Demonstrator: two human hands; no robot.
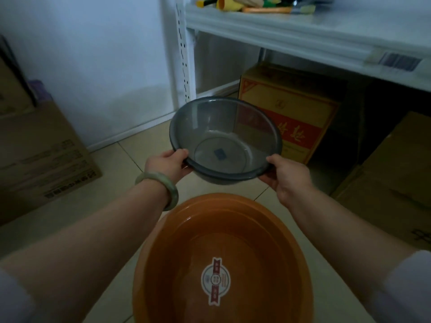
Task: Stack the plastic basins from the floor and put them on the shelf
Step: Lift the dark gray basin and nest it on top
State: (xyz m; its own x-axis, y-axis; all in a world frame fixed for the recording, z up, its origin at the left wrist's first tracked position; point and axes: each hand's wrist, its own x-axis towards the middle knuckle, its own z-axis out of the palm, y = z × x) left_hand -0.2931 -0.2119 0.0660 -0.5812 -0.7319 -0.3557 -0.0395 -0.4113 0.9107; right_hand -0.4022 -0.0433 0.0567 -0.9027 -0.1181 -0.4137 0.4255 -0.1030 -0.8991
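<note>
A see-through grey plastic basin [224, 127] is held in the air, tilted towards me, with a small blue sticker on its bottom. My left hand [166, 165] grips its near left rim and my right hand [288, 177] grips its near right rim. Below it, a larger orange basin [186, 252] with a round label inside stands upright on the tiled floor between my forearms. The white shelf [303, 36] runs across the upper right, above the grey basin.
Yellow and orange items [229, 3] lie at the back of the shelf board. A yellow-and-red carton [300, 108] stands under the shelf. Brown cardboard boxes stand at the left [42, 155] and at the right [396, 173]. The white shelf post [184, 50] stands by the wall.
</note>
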